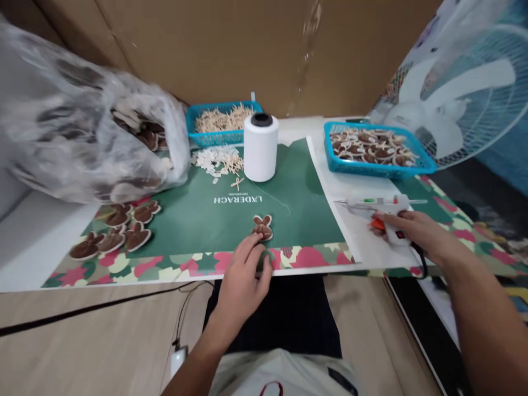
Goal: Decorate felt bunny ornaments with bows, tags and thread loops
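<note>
A small brown bunny-shaped felt piece with a pale edge (pixel 263 227) lies on the green sheet near the table's front edge. The fingertips of my left hand (pixel 244 278) rest on its lower left side, the thumb standing apart from it. Farther right, my right hand (pixel 416 231) is wrapped round the handle of a white hot glue gun (pixel 390 206) with an orange trigger, its nozzle toward the left. One small twine bow (pixel 237 183) lies by a pile of white tags (pixel 214 159). Several more bunny pieces (pixel 113 236) are grouped at the left.
A white thread spool (pixel 260 151) stands mid-table. Behind it is a blue basket of twine bows (pixel 202 136); another blue basket (pixel 363 168) holds bunny pieces. A plastic bag (pixel 94 132) bulges at the left, a fan (pixel 445 104) stands right, and cardboard (pixel 206 49) walls the back.
</note>
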Tool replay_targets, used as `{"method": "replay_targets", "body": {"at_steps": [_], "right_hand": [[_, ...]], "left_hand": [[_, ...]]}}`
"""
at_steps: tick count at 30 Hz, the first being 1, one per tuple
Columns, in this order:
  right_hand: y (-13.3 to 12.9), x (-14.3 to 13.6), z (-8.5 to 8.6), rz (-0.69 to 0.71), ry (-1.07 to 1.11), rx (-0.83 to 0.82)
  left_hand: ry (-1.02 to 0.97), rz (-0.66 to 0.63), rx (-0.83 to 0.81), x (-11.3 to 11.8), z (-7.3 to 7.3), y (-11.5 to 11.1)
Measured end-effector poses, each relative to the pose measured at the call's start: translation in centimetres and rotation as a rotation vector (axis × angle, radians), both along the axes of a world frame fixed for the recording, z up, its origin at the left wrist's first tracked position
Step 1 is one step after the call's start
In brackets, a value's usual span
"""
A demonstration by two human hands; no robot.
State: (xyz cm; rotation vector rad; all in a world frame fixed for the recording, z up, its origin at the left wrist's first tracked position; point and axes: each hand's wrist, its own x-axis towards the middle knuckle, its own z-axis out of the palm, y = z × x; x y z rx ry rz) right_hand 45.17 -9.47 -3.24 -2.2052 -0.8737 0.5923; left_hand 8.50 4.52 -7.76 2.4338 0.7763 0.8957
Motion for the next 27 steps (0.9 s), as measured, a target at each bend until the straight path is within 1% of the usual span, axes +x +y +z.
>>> {"method": "replay_targets", "body": {"at_steps": [1, 2, 3, 4, 5, 6, 8, 9, 10, 11, 12, 14, 16, 18, 19, 21, 22, 24, 27], "right_hand": [[0.0, 0.6, 0.0, -0.006, -0.151, -0.114], [0.3, 0.7, 0.3, -0.045, -0.302, -0.255], [0.9, 0.2, 0.7, -0.092, -0.442, -0.377], [1.8, -0.8, 1.2, -0.116, -0.574, -0.401], [3.1, -2.4, 1.8, -0.113, -0.662, -0.379], [4.8, -4.4, 2.4, 0.003, -0.682, -0.276], [9.3, -9.0, 3.4, 0.401, -0.608, 0.065], [11.9, -11.3, 3.6, 0.613, -0.558, 0.134], [14.7, -13.3, 3.6, 0.76, -0.558, 0.142], [17.4, -15.0, 3.5, 0.85, -0.6, 0.106], [19.9, -16.3, 3.2, 0.903, -0.653, 0.039], [23.9, -17.9, 2.5, 0.931, -0.672, -0.007], [26.4, -18.4, 2.0, 0.925, -0.675, -0.025], [27.2, -18.4, 1.8, 0.91, -0.668, -0.017], [27.0, -18.2, 1.8, 0.903, -0.66, -0.005], [25.7, -17.6, 1.8, 0.903, -0.643, 0.026], [24.6, -17.1, 1.8, 0.904, -0.623, 0.054], [21.8, -16.0, 1.5, 0.887, -0.522, 0.166], [17.1, -14.4, 0.8, 0.8, -0.305, 0.348]], "left_hand": [[0.01, 0.01, 0.015, 0.0, 0.0, -0.1], [0.016, 0.018, 0.031, 0.0, 0.0, -0.2], [0.022, 0.025, 0.046, 0.0, 0.0, -0.3], [0.026, 0.032, 0.059, 0.0, 0.0, -0.4], [0.028, 0.037, 0.069, 0.1, 0.0, -0.5], [0.031, 0.042, 0.077, 0.1, -0.1, -0.5], [0.039, 0.044, 0.095, 0.3, -0.1, -0.5], [0.044, 0.044, 0.101, 0.3, -0.2, -0.5], [0.047, 0.043, 0.106, 0.4, -0.2, -0.5], [0.05, 0.044, 0.112, 0.5, -0.3, -0.4], [0.051, 0.047, 0.114, 0.5, -0.3, -0.4], [0.047, 0.047, 0.098, 0.5, -0.3, -0.3], [0.033, 0.028, 0.061, 0.3, -0.2, -0.3], [0.009, 0.002, 0.016, 0.1, 0.0, -0.3], [-0.006, -0.007, -0.003, -0.1, 0.1, -0.3], [-0.031, -0.014, -0.036, -0.3, 0.1, -0.2], [-0.039, -0.015, -0.05, -0.3, 0.2, -0.1], [-0.041, -0.02, -0.069, -0.3, 0.1, 0.1], [-0.036, -0.044, -0.078, 0.1, 0.0, 0.6]]}}
